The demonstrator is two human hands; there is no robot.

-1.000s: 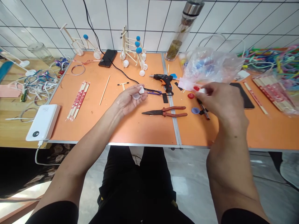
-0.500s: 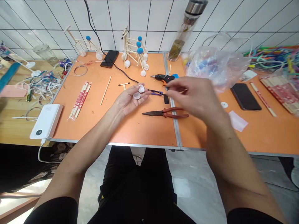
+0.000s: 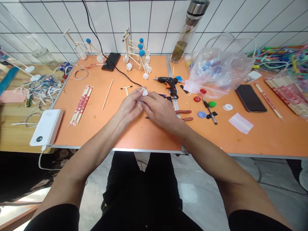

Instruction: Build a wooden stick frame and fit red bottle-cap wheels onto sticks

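Near the middle of the frame, the left hand [image 3: 129, 105] clasps a small round white plastic cap [image 3: 144, 92] in its fingers, the cap showing at the top of the hands. The right hand [image 3: 157, 109] closes in from the right, nearer the frame's centre; whether it grips the cap is hidden. A black hot-glue gun [image 3: 170, 82] lies just beyond.

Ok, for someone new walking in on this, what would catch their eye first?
The left hand and right hand meet over the orange table, holding a small white cap between them. Behind them stands a stick model with blue balls, and to the right sits a bulging clear plastic bag.
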